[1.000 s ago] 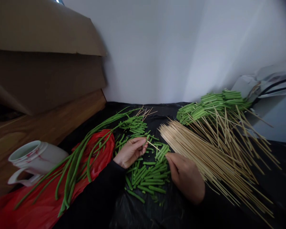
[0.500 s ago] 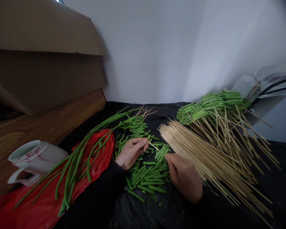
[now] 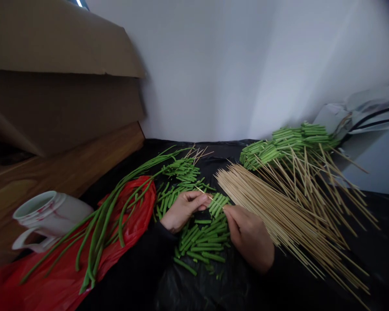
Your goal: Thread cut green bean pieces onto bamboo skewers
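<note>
Between my hands runs a thin bamboo skewer (image 3: 199, 189) with several cut green bean pieces (image 3: 218, 204) threaded side by side on it. My left hand (image 3: 186, 209) pinches the skewer just left of these pieces, and the skewer's end pokes out past the fingertips. At the other end of the row, my right hand (image 3: 250, 238) is closed, thumb and finger gripping the skewer by the last piece; its palm is turned away. Directly below lies a heap of loose cut bean pieces (image 3: 205, 244) on black plastic sheeting (image 3: 204, 293).
Bare bamboo skewers (image 3: 278, 211) lie in a thick bundle at right, with a stack of skewered beans (image 3: 288, 142) behind. On the left, long uncut beans (image 3: 99, 220) rest over a red plastic bag (image 3: 68, 270), beside a white pitcher (image 3: 60, 214) and a cardboard box (image 3: 65, 95).
My left hand has slid right along the skewer, closer to the bean pieces, so the skewer's end now sticks out behind its fingers. My right hand has barely moved.
</note>
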{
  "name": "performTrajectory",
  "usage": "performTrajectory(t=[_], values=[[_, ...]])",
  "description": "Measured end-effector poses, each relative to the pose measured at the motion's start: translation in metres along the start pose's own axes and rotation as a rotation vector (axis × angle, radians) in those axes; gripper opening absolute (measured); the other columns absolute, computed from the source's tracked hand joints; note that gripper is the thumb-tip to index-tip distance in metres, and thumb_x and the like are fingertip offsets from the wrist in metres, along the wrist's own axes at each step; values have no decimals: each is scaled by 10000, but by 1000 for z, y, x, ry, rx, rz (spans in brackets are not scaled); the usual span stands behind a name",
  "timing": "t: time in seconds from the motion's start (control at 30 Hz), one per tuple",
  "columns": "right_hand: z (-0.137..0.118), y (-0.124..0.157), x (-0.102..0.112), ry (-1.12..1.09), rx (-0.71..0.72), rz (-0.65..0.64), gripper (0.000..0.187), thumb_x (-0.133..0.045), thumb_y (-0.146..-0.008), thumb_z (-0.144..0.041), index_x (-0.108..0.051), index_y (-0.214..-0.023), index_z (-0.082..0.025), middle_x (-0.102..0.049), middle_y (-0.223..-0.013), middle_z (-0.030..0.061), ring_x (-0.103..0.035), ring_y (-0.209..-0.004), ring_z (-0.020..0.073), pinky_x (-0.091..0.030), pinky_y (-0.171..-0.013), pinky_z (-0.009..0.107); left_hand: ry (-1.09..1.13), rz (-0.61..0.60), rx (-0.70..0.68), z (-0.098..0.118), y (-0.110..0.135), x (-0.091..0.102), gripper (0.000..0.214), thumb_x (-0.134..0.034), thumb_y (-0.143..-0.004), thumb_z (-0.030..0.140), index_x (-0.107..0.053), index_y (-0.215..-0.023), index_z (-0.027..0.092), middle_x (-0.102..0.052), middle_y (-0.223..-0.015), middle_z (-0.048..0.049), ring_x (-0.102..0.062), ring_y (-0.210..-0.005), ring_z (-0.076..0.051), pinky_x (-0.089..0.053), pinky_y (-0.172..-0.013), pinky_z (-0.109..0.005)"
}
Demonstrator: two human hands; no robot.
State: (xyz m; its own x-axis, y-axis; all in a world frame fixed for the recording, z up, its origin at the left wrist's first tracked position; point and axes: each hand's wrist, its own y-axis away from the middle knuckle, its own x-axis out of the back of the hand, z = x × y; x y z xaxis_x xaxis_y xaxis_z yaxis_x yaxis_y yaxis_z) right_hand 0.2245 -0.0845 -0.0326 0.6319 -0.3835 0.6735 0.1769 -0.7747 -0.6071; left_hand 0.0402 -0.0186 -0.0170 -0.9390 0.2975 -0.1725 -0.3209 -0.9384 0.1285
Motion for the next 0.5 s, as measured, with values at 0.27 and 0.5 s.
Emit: performTrajectory(t=[0.27,0.5], values=[[14,0,7,37,-12,43,233,-398,-940,-150,-629,-909,-170,-675,-851,62,-625,-811,148,-429,-763,252,-550,355,-276,24,-6,43,240,-733,-719,366,-768,-825,155,-742,-856,-85,-635,-826,-225,-444,-791,-310],[13,2,4,59,-20,-3,244,-397,-954,-180,-637,-910,-172,-677,-845,58,-626,-798,146,-424,-744,254,-1093,286,-372,8,-10,53,126,-672,-767,311,-757,-775,217,-686,-820,-59,-583,-792,-218,-399,-770,-331]])
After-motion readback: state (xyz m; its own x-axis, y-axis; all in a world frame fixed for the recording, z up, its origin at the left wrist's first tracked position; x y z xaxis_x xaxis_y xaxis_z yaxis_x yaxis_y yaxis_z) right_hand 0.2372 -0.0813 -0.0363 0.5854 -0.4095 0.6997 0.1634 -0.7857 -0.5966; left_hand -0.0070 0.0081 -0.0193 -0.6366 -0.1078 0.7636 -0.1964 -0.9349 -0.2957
